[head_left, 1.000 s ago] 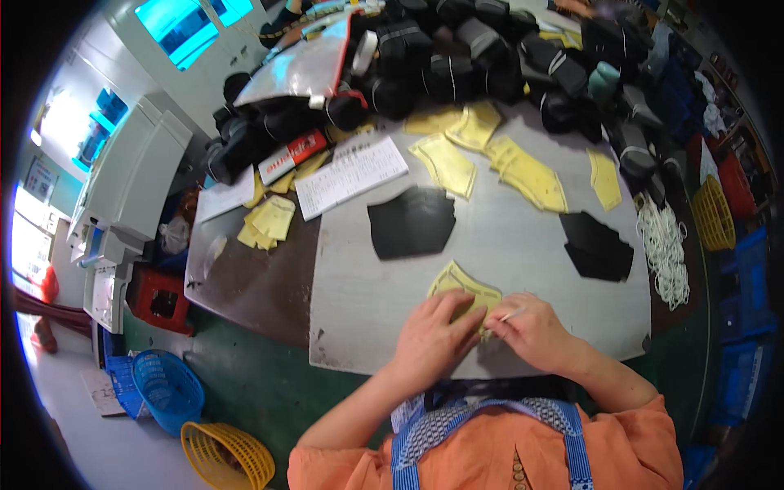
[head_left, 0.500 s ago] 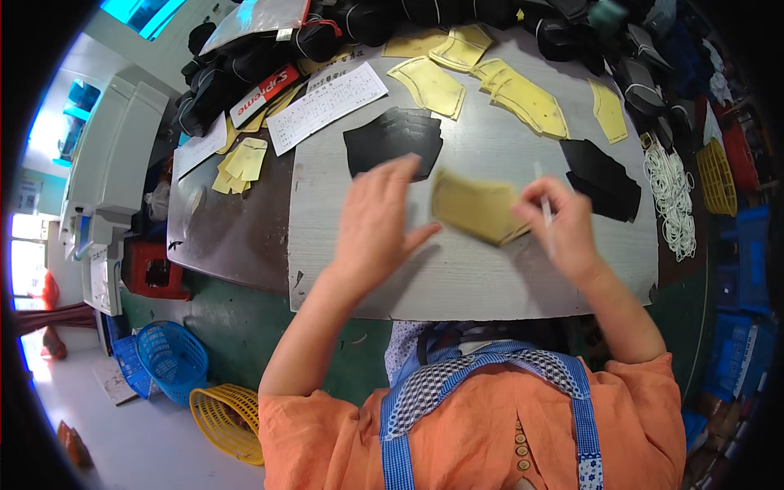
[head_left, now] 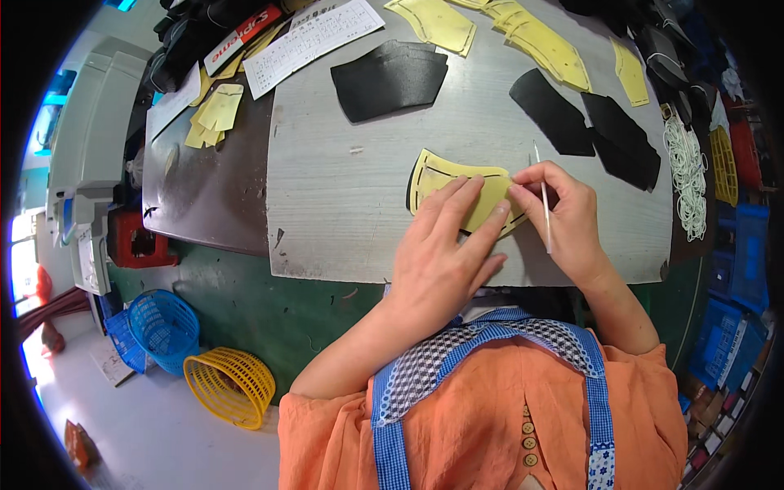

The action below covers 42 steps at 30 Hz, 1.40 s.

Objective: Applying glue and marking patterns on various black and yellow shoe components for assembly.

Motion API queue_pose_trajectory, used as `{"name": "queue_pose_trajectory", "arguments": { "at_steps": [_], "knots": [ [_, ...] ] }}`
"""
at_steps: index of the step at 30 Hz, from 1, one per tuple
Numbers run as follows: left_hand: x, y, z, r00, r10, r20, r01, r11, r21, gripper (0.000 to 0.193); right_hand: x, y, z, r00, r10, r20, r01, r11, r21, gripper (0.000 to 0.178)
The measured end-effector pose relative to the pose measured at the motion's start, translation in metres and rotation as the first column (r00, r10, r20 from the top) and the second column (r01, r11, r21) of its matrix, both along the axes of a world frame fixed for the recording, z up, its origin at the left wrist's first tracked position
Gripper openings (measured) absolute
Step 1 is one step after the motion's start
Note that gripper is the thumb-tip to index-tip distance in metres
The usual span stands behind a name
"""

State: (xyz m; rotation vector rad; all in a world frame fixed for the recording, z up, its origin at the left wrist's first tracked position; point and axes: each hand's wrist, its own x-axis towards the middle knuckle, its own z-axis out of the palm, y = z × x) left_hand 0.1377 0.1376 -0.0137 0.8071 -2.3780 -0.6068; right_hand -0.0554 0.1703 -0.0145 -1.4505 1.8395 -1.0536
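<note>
A yellow card template [head_left: 482, 192] with slots along its edges lies on the table over a black piece, whose dark edge shows along its left side. My left hand [head_left: 447, 233] rests on the template with its fingers stretched out. At the template's right corner my right hand [head_left: 559, 204] pinches the edge with thumb and forefinger. It also holds a thin white pen [head_left: 545, 214], tip pointing away from me. Beyond the left hand lies a stack of black pieces [head_left: 388, 82]. Farther right are a single black piece [head_left: 554, 113] and more overlapping black pieces [head_left: 622, 145].
Along the far side lie more yellow templates [head_left: 543, 49], a printed sheet [head_left: 314, 45] and black bundles [head_left: 184, 49]. White cord [head_left: 684, 180] hangs at the table's right edge. On the floor at left stand a blue basket [head_left: 163, 327] and a yellow basket [head_left: 233, 388].
The template has come down flat nearer me. My left hand has moved right and nearer onto it. A separate black piece now shows beside the right-hand ones. The view has shifted.
</note>
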Motion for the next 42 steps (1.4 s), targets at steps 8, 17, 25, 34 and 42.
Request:
{"name": "queue_pose_trajectory", "arguments": {
  "at_steps": [8,17,25,34,42],
  "knots": [
    [-0.001,0.004,-0.006,0.998,0.016,0.063,-0.017,1.000,0.019,0.041,-0.011,-0.016,0.020,0.993,0.089,-0.082,-0.099,0.987,-0.127,0.023],
    [0.000,0.004,-0.012,0.993,-0.012,0.117,0.006,0.999,0.052,0.038,0.037,-0.075,-0.005,0.745,0.560,-0.363,-0.665,0.670,-0.331,0.022],
    [-0.004,-0.002,-0.010,1.000,0.020,0.021,-0.019,0.998,-0.055,0.032,0.020,-0.072,0.009,0.879,0.419,-0.225,-0.458,0.875,-0.158,0.022],
    [-0.001,-0.015,0.002,0.991,0.053,0.121,-0.050,0.998,-0.034,0.036,-0.006,0.000,0.021,0.811,0.493,-0.314,-0.553,0.822,-0.136,0.019],
    [-0.009,-0.058,0.018,0.975,-0.136,0.173,0.114,0.985,0.132,0.071,-0.004,-0.006,0.012,0.987,0.149,-0.060,-0.156,0.980,-0.121,0.014]
  ]
}}
